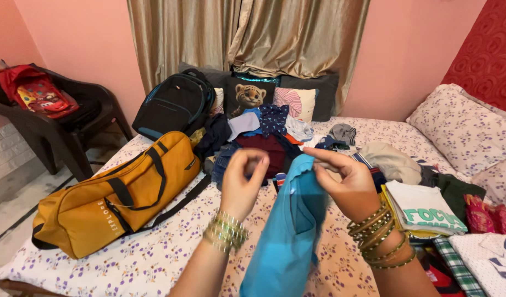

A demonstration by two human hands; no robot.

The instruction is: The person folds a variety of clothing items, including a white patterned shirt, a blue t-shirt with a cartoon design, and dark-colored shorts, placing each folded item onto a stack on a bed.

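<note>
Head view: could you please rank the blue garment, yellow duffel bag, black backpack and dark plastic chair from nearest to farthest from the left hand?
1. Blue garment, beside the left hand.
2. Yellow duffel bag, left on the bed.
3. Black backpack, behind the duffel.
4. Dark plastic chair, far left, off the bed.

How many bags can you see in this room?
3. A yellow duffel bag lies on the bed at left, a black backpack leans by the cushions behind it, and a red backpack sits on the dark chair. Clothes may hide others.

A soft bright-blue cloth garment [286,236] hangs upright above the floral bedsheet, pinched at its top edge, its lower part draping down in loose folds toward the camera.
</note>
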